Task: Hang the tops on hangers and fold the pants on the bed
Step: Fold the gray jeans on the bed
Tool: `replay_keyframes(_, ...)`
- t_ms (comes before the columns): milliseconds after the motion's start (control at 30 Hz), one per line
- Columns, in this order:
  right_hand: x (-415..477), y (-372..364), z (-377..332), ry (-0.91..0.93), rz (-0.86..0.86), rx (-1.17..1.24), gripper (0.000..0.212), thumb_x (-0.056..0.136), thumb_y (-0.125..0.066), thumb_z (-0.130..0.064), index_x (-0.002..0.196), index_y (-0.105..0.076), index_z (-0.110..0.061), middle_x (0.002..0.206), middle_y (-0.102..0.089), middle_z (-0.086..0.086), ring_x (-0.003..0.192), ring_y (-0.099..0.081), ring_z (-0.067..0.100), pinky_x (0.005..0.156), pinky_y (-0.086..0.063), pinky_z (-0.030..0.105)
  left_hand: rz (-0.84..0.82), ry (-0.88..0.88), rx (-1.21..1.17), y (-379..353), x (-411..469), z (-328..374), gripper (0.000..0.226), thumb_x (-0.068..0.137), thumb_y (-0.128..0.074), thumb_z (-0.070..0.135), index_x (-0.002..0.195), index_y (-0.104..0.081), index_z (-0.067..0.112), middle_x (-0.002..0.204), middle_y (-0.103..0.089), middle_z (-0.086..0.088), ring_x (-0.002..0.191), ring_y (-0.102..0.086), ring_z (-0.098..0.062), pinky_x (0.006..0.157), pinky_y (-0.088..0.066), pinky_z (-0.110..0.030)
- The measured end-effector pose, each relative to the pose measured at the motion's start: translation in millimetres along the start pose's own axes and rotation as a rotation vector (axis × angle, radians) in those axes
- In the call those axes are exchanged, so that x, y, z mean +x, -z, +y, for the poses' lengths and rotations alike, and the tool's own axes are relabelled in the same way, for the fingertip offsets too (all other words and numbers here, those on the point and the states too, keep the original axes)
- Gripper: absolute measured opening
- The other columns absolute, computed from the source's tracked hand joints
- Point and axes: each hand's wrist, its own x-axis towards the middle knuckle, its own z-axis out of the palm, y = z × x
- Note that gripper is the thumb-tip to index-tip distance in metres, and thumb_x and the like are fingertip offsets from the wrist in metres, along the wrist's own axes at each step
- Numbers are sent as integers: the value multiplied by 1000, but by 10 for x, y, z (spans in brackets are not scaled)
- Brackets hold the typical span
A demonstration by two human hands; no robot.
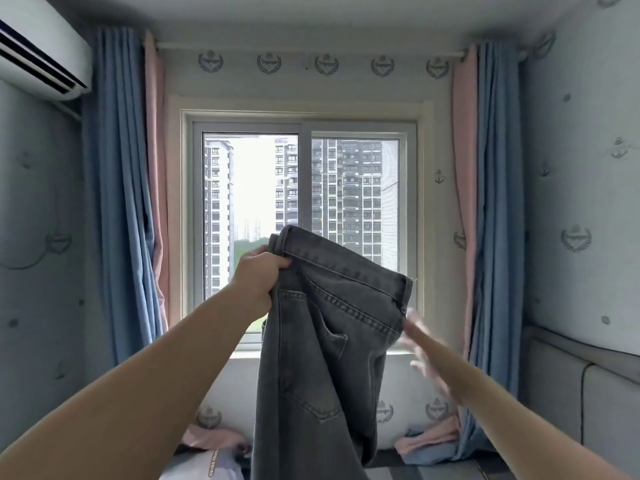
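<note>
A person's left hand point(258, 277) is gripping the waistband corner of grey jeans point(329, 341), at 10 o'clock on the garment, holding them up above the bed point(433, 472). The right hand point(424, 348), blurred with fingers spread, is hovering at the jeans' 3 o'clock edge; whether it touches cannot be told. Behind, a window point(301, 188) is showing tower blocks.

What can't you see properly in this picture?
Head view only.
Right hand: motion-blurred; unclear whether it touches the jeans.
Jeans legs: cut off by the bottom edge.
Bed: mostly below the bottom edge.
Clothes on the bed: partly hidden by the jeans and left arm.
</note>
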Motion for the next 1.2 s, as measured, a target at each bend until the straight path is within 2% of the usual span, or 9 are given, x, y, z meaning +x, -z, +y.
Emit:
replay_keyframes(67, 8, -242, 76, -56, -179, 129, 111, 62, -74, -79, 148, -37, -20, 148, -52, 6, 138, -47, 22, 113, -38, 45, -12, 24, 10, 89, 17, 42, 24, 91, -57, -10, 101, -71, 7, 88, -76, -16, 70, -74, -29, 58, -60, -35)
replay_keyframes(133, 111, -494, -48, -92, -166, 276, 79, 71, -87, -50, 134, -56, -13, 128, -69, 6, 118, -65, 23, 94, -54, 33, -55, 46, 42, 222, 38, 83, 25, 91, -55, -10, 100, -72, 6, 91, -76, -19, 73, -74, -30, 60, -61, -37)
replay_keyframes(200, 210, -673, -275, -97, -68, 319, 55, 77, -86, -29, 124, -65, -9, 116, -74, 11, 105, -72, 29, 87, -59, 39, -100, 53, 95, 424, 69, 143, 26, 92, -55, -8, 105, -73, 6, 99, -76, -20, 80, -75, -32, 67, -62, -39)
replay_keyframes(300, 348, -741, -790, 15, 139, 19, 30, 86, -78, -25, 109, -71, -7, 105, -76, 13, 95, -73, 31, 92, -58, 47, -118, 18, 211, 763, 156, 282, 27, 93, -59, -2, 111, -73, 13, 101, -77, -12, 88, -75, -29, 78, -62, -40)
replay_keyframes(400, 469, -817, -1324, 145, 293, -155, 15, 91, -72, -26, 96, -73, -13, 99, -75, 11, 91, -71, 27, 86, -58, 42, -37, -93, 320, 975, 267, 475, 27, 94, -62, 4, 103, -70, 27, 91, -78, 2, 83, -74, -18, 67, -56, -30)
replay_keyframes(500, 512, -940, -1703, 243, 342, -223, 9, 92, -71, -26, 90, -70, -17, 89, -72, 5, 76, -65, 17, 61, -49, 28, -7, -200, 388, 1066, 334, 670, 31, 96, -59, 5, 97, -63, 36, 104, -73, 0, 97, -68, -21, 78, -53, -34)
replay_keyframes(567, 469, -1009, -1865, 270, 355, -251, 9, 93, -71, -24, 94, -70, -16, 86, -70, 2, 74, -62, 14, 59, -44, 25, 8, -261, 432, 1107, 304, 781, 33, 97, -56, 5, 95, -61, 38, 107, -69, 0, 101, -65, -22, 81, -51, -36)
replay_keyframes(767, 48, -1176, -2333, 325, 397, -323, 9, 95, -68, -23, 99, -67, -16, 86, -67, 1, 76, -60, 14, 63, -45, 24, 93, -552, 656, 1195, -131, 1051, 17, 100, -51, 8, 108, -51, 23, 97, -60, 5, 88, -56, -8, 64, -38, -23)
replay_keyframes(1200, -1811, -1172, -3136, 472, 657, -446, 23, 95, -62, -17, 112, -64, -3, 106, -67, 17, 98, -63, 34, 87, -52, 45, 108, -979, 790, 977, -2087, 1833, 16, 104, -51, 25, 104, -36, 18, 85, -51, 11, 75, -52, -3, 59, -33, -19)
